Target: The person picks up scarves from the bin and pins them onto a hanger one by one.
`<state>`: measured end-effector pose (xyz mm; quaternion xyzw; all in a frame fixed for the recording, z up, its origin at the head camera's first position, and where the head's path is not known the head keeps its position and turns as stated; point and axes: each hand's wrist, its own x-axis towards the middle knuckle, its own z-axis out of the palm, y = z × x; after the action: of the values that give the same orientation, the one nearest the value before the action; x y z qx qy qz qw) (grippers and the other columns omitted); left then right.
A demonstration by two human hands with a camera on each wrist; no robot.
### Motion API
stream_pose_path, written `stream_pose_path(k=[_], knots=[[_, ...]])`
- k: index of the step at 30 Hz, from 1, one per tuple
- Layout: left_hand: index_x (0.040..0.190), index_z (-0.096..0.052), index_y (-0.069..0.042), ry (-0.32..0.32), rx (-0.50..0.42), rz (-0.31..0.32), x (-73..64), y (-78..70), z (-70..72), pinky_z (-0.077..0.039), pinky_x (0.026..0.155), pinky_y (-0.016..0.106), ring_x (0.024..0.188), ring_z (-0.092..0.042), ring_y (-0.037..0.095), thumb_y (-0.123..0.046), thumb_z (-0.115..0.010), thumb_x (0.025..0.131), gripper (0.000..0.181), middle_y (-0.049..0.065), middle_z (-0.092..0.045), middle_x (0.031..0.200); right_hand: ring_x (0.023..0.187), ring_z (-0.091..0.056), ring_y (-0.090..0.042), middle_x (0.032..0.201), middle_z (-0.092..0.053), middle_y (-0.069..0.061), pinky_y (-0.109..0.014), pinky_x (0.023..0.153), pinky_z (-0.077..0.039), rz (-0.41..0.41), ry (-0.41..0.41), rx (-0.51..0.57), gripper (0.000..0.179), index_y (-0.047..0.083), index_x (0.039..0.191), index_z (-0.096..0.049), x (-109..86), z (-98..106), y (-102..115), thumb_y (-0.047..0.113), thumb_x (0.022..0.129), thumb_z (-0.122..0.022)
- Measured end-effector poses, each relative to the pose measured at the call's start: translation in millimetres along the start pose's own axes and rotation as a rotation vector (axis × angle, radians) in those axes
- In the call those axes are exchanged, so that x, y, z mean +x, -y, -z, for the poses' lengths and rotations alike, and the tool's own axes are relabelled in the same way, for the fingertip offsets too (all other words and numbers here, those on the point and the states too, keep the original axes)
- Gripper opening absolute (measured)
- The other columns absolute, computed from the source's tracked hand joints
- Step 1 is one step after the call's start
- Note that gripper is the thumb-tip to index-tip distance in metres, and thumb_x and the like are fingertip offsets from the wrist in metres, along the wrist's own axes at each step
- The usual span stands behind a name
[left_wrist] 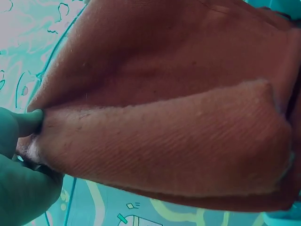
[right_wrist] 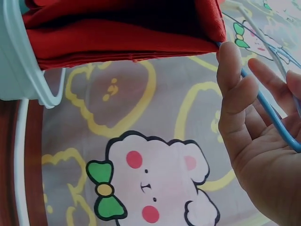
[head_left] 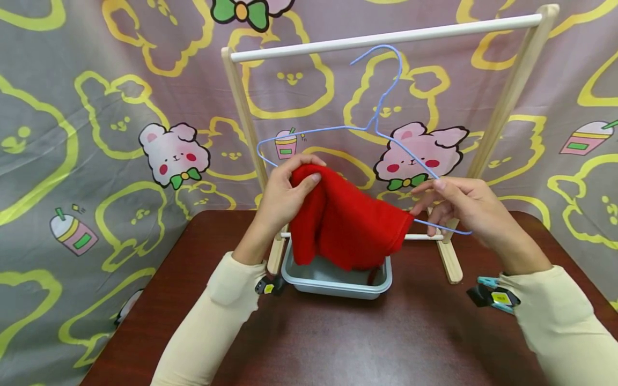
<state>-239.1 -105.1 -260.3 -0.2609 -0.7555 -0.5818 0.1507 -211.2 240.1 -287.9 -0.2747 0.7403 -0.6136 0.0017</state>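
A red cloth hangs folded over the lower bar of a blue wire hanger, its edges bunched toward the left. My left hand pinches the cloth's upper left part between thumb and fingers; the left wrist view shows the fingertips gripping a corner of the cloth. On the other side, my right hand holds the hanger's right arm with the thumb over the wire. In the right wrist view the fingers lie around the hanger wire, near the cloth's edge. The hanger's hook points up, below the rack's top rod.
Behind my hands stands a wooden rack with a white top rod. A grey-blue basin sits beneath the cloth on the dark brown table. Beside my right wrist lies a light-blue clip. A patterned curtain hangs behind.
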Motion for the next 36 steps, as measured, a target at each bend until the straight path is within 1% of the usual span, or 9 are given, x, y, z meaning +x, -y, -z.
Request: stream_pose_path(k=[5, 7, 11, 15, 19, 22, 26, 31, 36], knots=[[0.117, -0.073, -0.004, 0.015, 0.040, 0.000, -2.1, 4.3, 4.9, -0.051, 0.086, 0.025, 0.101, -0.064, 0.015, -0.001, -0.068, 0.099, 0.019, 0.012, -0.072, 0.118, 0.059, -0.072, -0.029, 0.097, -0.081, -0.007, -0.039, 0.053, -0.061, -0.004, 0.006, -0.009, 0.034, 0.008, 0.122, -0.073, 1.1, 4, 6, 0.021, 0.114, -0.042], [0.116, -0.074, -0.006, 0.023, 0.075, -0.003, -3.8, 5.7, 7.2, -0.051, 0.088, 0.027, 0.103, -0.064, 0.016, -0.003, -0.070, 0.098, 0.018, 0.010, -0.072, 0.118, 0.059, -0.073, -0.030, 0.096, -0.081, -0.007, -0.039, 0.054, -0.061, -0.003, 0.005, -0.012, 0.035, 0.005, 0.123, -0.072, 1.5, 6, 9, 0.022, 0.114, -0.043], [0.115, -0.076, -0.010, 0.030, 0.149, -0.014, -7.7, 8.2, 11.0, -0.052, 0.088, 0.029, 0.105, -0.062, 0.016, -0.006, -0.074, 0.097, 0.019, 0.005, -0.073, 0.115, 0.058, -0.073, -0.031, 0.095, -0.081, -0.007, -0.037, 0.055, -0.060, 0.012, 0.003, -0.009, 0.034, 0.003, 0.122, -0.071, 3.8, 8, 14, 0.021, 0.114, -0.043], [0.113, -0.078, -0.011, 0.036, 0.180, -0.052, -10.5, 10.9, 13.2, -0.053, 0.084, 0.024, 0.104, -0.062, 0.016, -0.004, -0.075, 0.095, 0.019, 0.003, -0.073, 0.112, 0.056, -0.072, -0.030, 0.094, -0.081, -0.009, -0.035, 0.054, -0.060, 0.033, 0.007, 0.017, 0.032, 0.004, 0.118, -0.072, 6.1, 10, 18, 0.017, 0.114, -0.043], [0.109, -0.079, -0.010, 0.043, 0.198, -0.117, -11.9, 12.6, 14.2, -0.054, 0.093, 0.026, 0.109, -0.065, 0.015, -0.002, -0.077, 0.093, 0.018, 0.003, -0.074, 0.113, 0.055, -0.071, -0.030, 0.093, -0.081, -0.009, -0.034, 0.054, -0.060, 0.048, 0.005, 0.025, 0.031, 0.004, 0.118, -0.073, 6.9, 12, 20, 0.014, 0.113, -0.044], [0.108, -0.079, -0.008, 0.044, 0.256, -0.169, -12.2, 13.7, 14.7, -0.054, 0.102, 0.030, 0.114, -0.066, 0.017, -0.002, -0.078, 0.092, 0.018, 0.005, -0.074, 0.116, 0.055, -0.071, -0.031, 0.093, -0.081, -0.010, -0.034, 0.054, -0.059, 0.053, 0.016, 0.029, 0.031, 0.004, 0.119, -0.073, 7.5, 14, 22, 0.013, 0.113, -0.043], [0.110, -0.078, -0.006, 0.012, 0.356, -0.232, -10.6, 14.6, 14.2, -0.056, 0.101, 0.035, 0.114, -0.068, 0.019, -0.002, -0.079, 0.091, 0.019, 0.006, -0.075, 0.115, 0.056, -0.071, -0.031, 0.093, -0.080, -0.009, -0.035, 0.053, -0.059, 0.052, 0.035, -0.008, 0.032, 0.004, 0.119, -0.073, 8.7, 15, 26, 0.013, 0.113, -0.043], [0.108, -0.080, -0.004, -0.051, 0.440, -0.303, -7.4, 11.3, 12.0, -0.057, 0.097, 0.037, 0.107, -0.070, 0.023, -0.003, -0.080, 0.091, 0.017, 0.008, -0.078, 0.108, 0.056, -0.070, -0.030, 0.092, -0.079, -0.010, -0.034, 0.053, -0.058, 0.065, 0.045, -0.040, 0.032, 0.004, 0.117, -0.073, 9.8, 15, 28, 0.010, 0.113, -0.043], [0.108, -0.080, -0.004, -0.071, 0.505, -0.325, -5.9, 7.9, 11.4, -0.054, 0.098, 0.040, 0.107, -0.067, 0.027, -0.005, -0.081, 0.091, 0.018, 0.009, -0.079, 0.107, 0.055, -0.070, -0.029, 0.088, -0.078, -0.011, -0.034, 0.053, -0.058, 0.082, 0.029, -0.006, 0.031, 0.002, 0.116, -0.074, 10.9, 17, 32, 0.009, 0.112, -0.043]])
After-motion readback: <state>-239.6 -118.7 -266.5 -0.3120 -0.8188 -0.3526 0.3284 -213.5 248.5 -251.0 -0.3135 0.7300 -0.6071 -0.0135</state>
